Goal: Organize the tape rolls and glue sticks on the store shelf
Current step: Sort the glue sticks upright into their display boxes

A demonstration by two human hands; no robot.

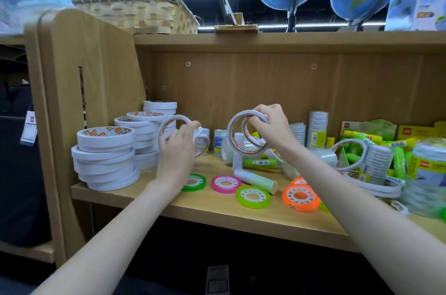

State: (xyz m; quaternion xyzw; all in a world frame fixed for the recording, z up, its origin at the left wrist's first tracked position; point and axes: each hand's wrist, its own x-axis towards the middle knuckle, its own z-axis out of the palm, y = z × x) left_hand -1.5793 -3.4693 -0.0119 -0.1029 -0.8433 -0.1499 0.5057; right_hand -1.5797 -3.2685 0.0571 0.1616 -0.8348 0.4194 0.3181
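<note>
Now | left hand (177, 147) grips white ring (169, 125) | right hand (270, 125) pinches tape rolls (235, 134)

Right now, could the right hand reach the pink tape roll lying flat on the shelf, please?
Probably not yet: the right hand grips white tape rolls. The pink tape roll lies uncovered at the shelf front, so the path looks free.

I see bare shelf (212, 207) along the front edge and open board at the back centre, walled left by white tape stacks (106, 164), crowded right by green packs (376, 149), with coloured rolls (252, 197) and a glue stick (255, 180) strewn between.
</note>
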